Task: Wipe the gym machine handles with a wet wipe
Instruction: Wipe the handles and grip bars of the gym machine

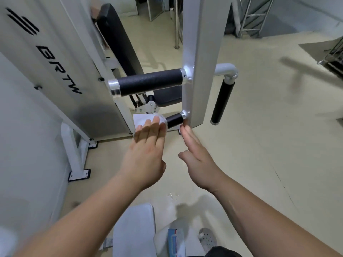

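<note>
A white wet wipe [143,120] is draped over the left end of the lower black handle [174,120] of the gym machine. My left hand [146,151] lies flat on the wipe with straight fingers, pressing it against that handle. My right hand [194,154] reaches forward with straight fingers, its tips close to the foot of the grey upright post [200,52], just right of the lower handle. Above, a longer black handle [148,82] sticks out to the left of the post. A third black handle [221,102] hangs down at the right.
The white machine housing [46,62] with black lettering fills the left, its white feet [79,164] on the beige floor. A black padded seat back [118,43] stands behind. A pack of wipes [176,242] lies at the bottom beside a white pad [133,229]. Metal frames stand far right.
</note>
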